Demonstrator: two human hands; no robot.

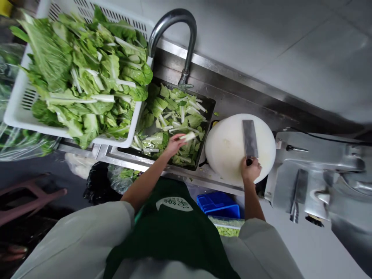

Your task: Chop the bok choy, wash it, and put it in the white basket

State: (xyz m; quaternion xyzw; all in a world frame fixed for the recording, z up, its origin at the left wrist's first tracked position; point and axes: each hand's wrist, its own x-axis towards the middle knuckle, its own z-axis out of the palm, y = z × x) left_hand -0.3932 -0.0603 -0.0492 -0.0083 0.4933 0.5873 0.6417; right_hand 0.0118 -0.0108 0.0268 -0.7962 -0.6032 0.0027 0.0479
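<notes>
My left hand (174, 145) is closed on a short pale leaf stalk (188, 136) above the sink (209, 110). Under it, cut green leaves and white stalks (180, 110) lie in the sink. My right hand (251, 169) is wrapped round the handle of a cleaver (250, 137). Its broad blade points away from me over the round white cutting board (225, 149); I cannot tell whether the blade touches the board. Left of the sink, a white plastic basket (116, 142) is heaped with leafy greens (87, 85).
A curved metal faucet (174, 15) rises behind the sink. On the right, a metal machine (314, 155) stands beside the board, with another knife (299, 190) lying on it. Below the counter are a blue crate (217, 203) and a black bag (101, 184). A pink stool (31, 193) stands at left.
</notes>
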